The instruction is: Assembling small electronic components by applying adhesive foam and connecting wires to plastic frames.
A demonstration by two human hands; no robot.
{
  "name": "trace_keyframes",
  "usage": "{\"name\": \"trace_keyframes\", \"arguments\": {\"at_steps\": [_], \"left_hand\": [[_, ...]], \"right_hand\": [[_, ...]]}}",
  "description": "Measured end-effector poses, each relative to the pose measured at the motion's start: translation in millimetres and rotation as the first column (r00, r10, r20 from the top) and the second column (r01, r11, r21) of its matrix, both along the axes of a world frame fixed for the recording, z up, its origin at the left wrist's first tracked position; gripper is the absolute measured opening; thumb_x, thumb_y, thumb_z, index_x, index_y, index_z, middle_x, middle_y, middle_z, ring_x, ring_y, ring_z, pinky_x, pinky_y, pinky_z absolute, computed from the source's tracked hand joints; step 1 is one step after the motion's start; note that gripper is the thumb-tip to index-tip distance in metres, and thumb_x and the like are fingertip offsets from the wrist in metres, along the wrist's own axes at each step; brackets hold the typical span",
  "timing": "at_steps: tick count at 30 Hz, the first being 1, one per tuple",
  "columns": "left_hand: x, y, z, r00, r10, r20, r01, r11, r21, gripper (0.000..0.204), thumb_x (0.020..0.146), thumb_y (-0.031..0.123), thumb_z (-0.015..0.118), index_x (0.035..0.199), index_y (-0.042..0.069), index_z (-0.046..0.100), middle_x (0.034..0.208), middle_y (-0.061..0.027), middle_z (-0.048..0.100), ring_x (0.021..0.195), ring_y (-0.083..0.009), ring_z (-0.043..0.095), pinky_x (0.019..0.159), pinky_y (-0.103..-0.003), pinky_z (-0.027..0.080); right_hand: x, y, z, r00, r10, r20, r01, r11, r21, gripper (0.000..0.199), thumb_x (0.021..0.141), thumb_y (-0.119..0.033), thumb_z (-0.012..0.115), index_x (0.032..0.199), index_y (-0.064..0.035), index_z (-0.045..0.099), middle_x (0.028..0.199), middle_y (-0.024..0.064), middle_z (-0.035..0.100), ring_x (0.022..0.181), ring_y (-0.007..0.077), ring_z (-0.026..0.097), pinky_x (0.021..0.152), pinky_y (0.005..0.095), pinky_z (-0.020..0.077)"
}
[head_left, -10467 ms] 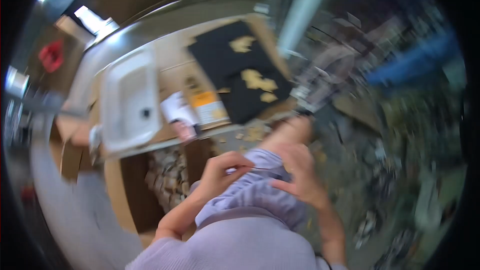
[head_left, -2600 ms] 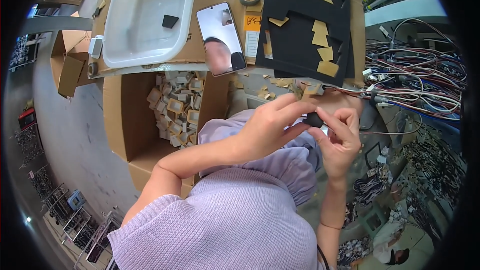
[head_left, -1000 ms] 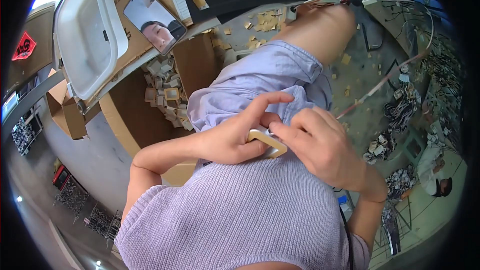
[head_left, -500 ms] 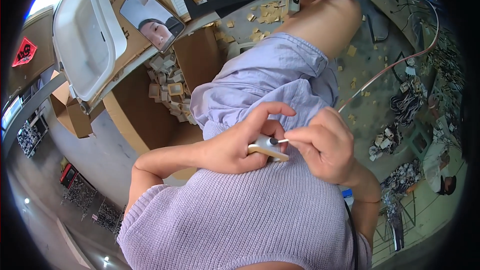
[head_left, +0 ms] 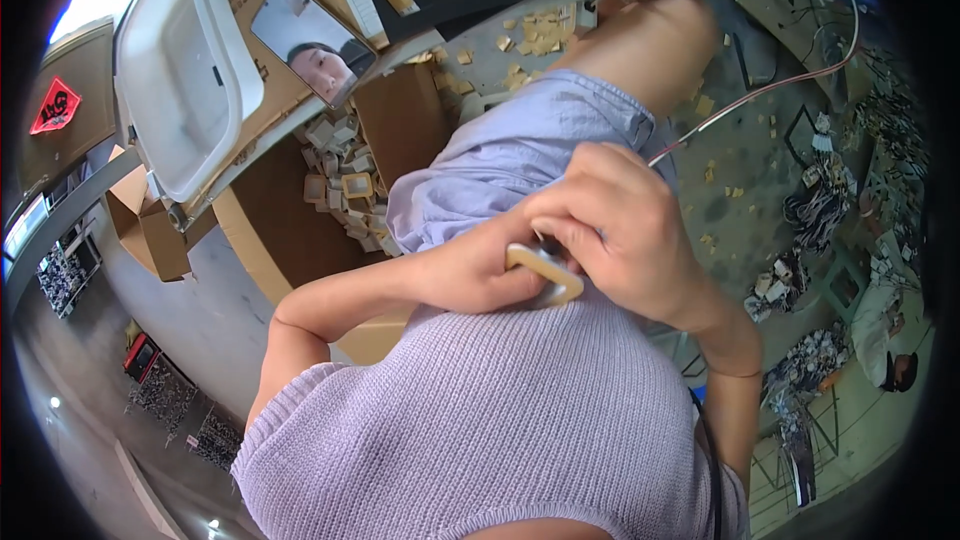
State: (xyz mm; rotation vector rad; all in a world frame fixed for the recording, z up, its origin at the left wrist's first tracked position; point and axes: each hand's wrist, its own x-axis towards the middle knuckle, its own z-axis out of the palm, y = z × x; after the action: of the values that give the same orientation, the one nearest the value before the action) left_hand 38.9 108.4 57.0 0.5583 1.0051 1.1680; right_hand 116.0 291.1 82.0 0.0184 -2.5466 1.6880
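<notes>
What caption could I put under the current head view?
Left hand holding a tan-rimmed white rectangular piece; right hand beside it, a thin red-and-white wire leading away.

Wire bundles (head_left: 818, 205) and a carton (head_left: 405, 125) of parts (head_left: 357, 186) mark a workshop.

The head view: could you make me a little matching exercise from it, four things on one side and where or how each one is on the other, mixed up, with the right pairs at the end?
Things
1. White plastic basin
2. Smartphone
3. Tan-rimmed casing in front of the sweater
4. Thin cable

Places and states
A. Held in the left hand's grip
B. Arcs up and to the right from the right hand
C. Face up, screen lit
D. Left of the phone

Right pairs: 1-D, 2-C, 3-A, 4-B
</notes>
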Motion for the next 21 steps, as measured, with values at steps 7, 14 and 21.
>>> {"name": "trace_keyframes", "arguments": {"at_steps": [7, 14, 21], "left_hand": [[-46.8, 33.0, -13.1, 0.75, 0.658, 0.058, -0.658, 0.753, -0.033, 0.044, 0.083, 0.001, 0.049, 0.126, 0.005, 0.041, 0.111, -0.0052, 0.051, 0.105, -0.0118, 0.051, 0.091, -0.027, 0.043], [-51.3, 57.0, -15.7, 0.571, 0.711, -0.411, -0.648, 0.697, 0.307, 0.042, 0.086, -0.002, 0.042, 0.128, 0.002, 0.041, 0.113, -0.0054, 0.051, 0.105, -0.0117, 0.051, 0.094, -0.026, 0.041], [-63.6, 60.8, 2.4, 0.684, 0.725, 0.081, -0.702, 0.685, -0.196, 0.033, 0.089, 0.011, 0.051, 0.122, 0.006, 0.049, 0.105, -0.0043, 0.057, 0.095, -0.0113, 0.058, 0.083, -0.027, 0.051]], "right_hand": [[-8.0, -6.0, -15.6, 0.833, -0.317, -0.453, 0.453, 0.86, 0.233, 0.023, 0.078, -0.021, 0.078, 0.084, -0.0087, 0.059, 0.08, 0.0049, 0.056, 0.069, 0.0232, 0.053, 0.064, 0.0362, 0.0402], [3.8, -32.0, -37.3, 0.868, 0.052, 0.494, 0.41, 0.486, -0.772, 0.029, 0.098, -0.025, 0.057, 0.113, -0.0002, 0.062, 0.089, 0.0053, 0.068, 0.074, 0.0099, 0.062, 0.065, 0.0216, 0.0472], [-1.4, -21.5, -43.0, 0.924, 0.068, 0.376, 0.247, 0.644, -0.724, 0.024, 0.099, -0.016, 0.053, 0.108, 0.0021, 0.065, 0.075, 0.0021, 0.061, 0.063, 0.0056, 0.051, 0.059, 0.0191, 0.0426]]}}
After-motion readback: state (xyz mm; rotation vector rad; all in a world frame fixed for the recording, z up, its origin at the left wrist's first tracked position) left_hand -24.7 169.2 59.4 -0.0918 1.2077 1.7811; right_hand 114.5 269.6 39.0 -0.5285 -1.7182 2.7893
